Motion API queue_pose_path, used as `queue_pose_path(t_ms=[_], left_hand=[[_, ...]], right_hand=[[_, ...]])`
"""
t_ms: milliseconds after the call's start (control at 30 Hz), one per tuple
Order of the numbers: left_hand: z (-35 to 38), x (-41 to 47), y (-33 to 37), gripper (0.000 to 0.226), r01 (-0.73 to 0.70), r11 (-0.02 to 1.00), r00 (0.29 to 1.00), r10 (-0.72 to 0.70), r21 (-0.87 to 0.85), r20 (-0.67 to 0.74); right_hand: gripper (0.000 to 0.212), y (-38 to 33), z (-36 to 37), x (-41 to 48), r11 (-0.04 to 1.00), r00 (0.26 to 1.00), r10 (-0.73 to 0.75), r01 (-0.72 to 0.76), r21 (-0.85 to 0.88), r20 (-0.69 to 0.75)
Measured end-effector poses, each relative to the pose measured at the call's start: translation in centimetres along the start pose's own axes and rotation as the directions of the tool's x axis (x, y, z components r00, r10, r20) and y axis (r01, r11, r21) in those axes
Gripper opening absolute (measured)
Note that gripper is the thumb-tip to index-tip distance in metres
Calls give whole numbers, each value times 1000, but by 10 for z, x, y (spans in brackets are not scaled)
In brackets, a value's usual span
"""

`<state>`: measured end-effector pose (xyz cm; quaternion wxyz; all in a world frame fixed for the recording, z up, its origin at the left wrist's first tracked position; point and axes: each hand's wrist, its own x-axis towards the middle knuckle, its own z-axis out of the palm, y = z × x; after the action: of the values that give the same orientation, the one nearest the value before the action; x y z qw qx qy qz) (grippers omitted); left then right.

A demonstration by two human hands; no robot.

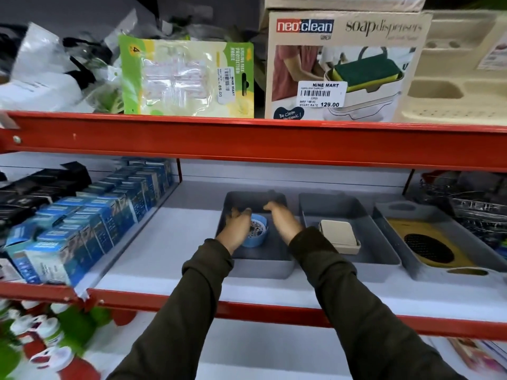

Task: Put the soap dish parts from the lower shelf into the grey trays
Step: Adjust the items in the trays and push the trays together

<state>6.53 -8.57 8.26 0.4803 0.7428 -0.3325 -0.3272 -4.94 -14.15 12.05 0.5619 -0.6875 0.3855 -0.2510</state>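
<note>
Three grey trays stand side by side on the white middle shelf. In the left tray [263, 267] lies a round blue soap dish part [256, 234] with a perforated white insert. My left hand [237, 229] rests against its left side, fingers curled round the rim. My right hand [282, 219] hovers inside the same tray just right of the blue part, fingers apart and holding nothing. The middle tray [378, 259] holds a beige rectangular soap dish [340, 235]. The right tray [411, 270] holds a yellow piece with a black mesh oval [429, 248].
Blue boxes [90, 215] fill the shelf to the left, wire racks [472, 207] the far right. The red beam [247, 141] of the upper shelf hangs close above the trays. A soap dispenser box [343, 67] stands on top. The red front rail [247, 311] runs under my forearms.
</note>
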Motion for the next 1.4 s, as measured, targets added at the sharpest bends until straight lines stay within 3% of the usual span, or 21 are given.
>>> queue_pose_path(t_ms=[100, 300, 467, 533, 600, 667, 767, 867, 967, 1133, 1400], left_hand=[[2, 4, -5, 51, 44, 961, 999, -39, -273, 23], [-6, 5, -9, 50, 17, 945, 999, -4, -326, 41], [-6, 12, -14, 52, 20, 955, 998, -4, -295, 55], [-4, 9, -8, 60, -7, 988, 1000, 11, -156, 23], [1, -12, 14, 53, -132, 991, 991, 133, 35, -36], [17, -24, 31, 47, -284, 943, 956, 293, 173, -32], [44, -28, 48, 48, -440, 865, 895, 445, 242, 37], [83, -25, 55, 45, -482, 739, 875, 431, 471, 220], [124, -30, 62, 49, -520, 491, 848, 393, 699, 355], [161, -26, 56, 50, -471, 329, 879, 248, 818, 407], [171, -28, 54, 45, -413, 333, 905, 256, 847, 341]], right_hand=[[22, 2, 7, 5, 948, 989, 148, -137, 286, -18], [25, 8, 2, -3, 862, 979, 194, -202, 465, 65], [23, 10, -1, -2, 862, 980, 183, -197, 467, 74], [34, 9, -8, -2, 892, 987, 158, -153, 425, 23], [36, 7, -26, -3, 935, 995, 88, -68, 347, -42], [38, 4, -55, -7, 975, 995, -25, 46, 219, -98], [43, 7, -104, -18, 988, 980, -155, 152, -31, -129], [42, 25, -148, -25, 899, 983, -151, 92, -428, -106], [43, 41, -172, -29, 740, 996, -85, 49, -671, -20], [37, 66, -180, -23, 563, 992, -13, 109, -819, 123], [35, 80, -187, -24, 591, 980, -10, 167, -790, 199]])
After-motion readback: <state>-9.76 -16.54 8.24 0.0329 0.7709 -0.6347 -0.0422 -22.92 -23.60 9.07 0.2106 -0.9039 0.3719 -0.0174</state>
